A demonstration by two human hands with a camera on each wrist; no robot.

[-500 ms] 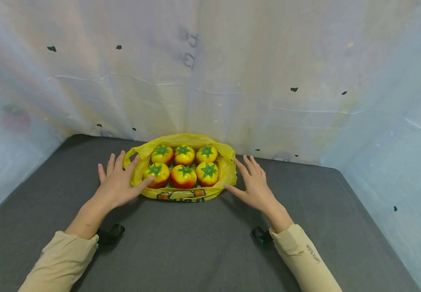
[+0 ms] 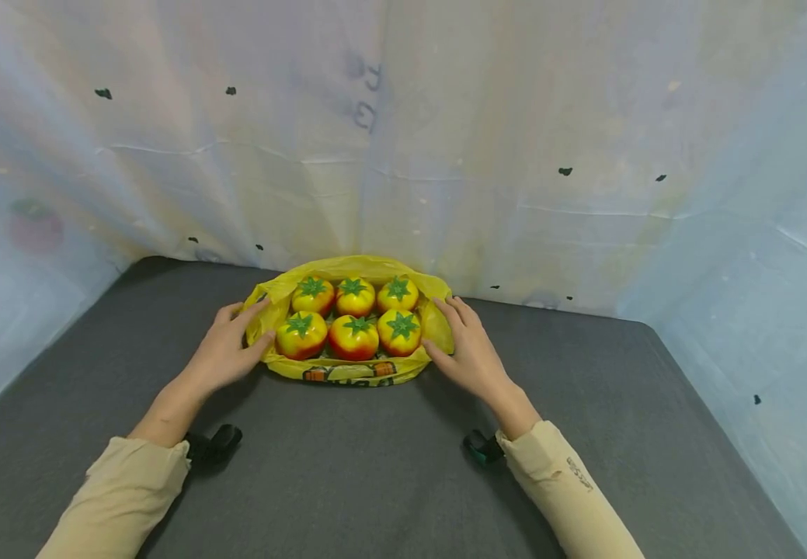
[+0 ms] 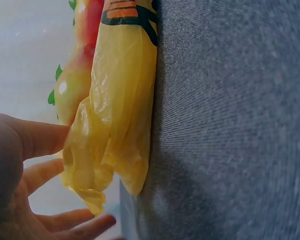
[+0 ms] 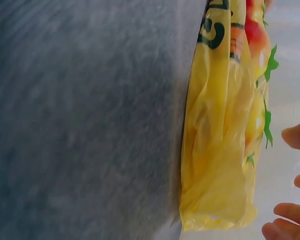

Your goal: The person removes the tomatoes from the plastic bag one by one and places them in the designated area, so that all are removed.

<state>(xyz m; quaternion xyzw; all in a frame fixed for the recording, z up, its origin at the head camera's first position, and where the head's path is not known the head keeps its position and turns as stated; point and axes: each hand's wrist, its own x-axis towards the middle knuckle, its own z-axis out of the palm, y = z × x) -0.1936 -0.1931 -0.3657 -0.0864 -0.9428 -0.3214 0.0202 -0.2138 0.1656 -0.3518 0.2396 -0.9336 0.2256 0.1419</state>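
Note:
A yellow plastic bag [image 2: 347, 371] lies wide open at the back of the dark table. Inside it sit several red-and-yellow tomatoes [image 2: 353, 338] with green star-shaped tops, in two rows. My left hand [image 2: 224, 353] is at the bag's left end, thumb and fingers spread about the loose plastic handle; the left wrist view has the thumb [image 3: 45, 139] right at the bag's edge. At the opposite end, my right hand [image 2: 471, 353] reaches over the bag's right rim. In the right wrist view its fingertips [image 4: 292, 212] hover beside the bag with space between them.
The grey cloth-covered table [image 2: 347, 473] stretches in front of the bag and to both sides. A pale plastic curtain [image 2: 403, 155] hangs close behind the bag and along the sides. Black straps [image 2: 214, 444] are at both wrists.
Both hands have moved inward to the bag's ends. My left fingers have drawn closer together and lower, and the right hand has shifted left over the rim. The bag and tomatoes stay put.

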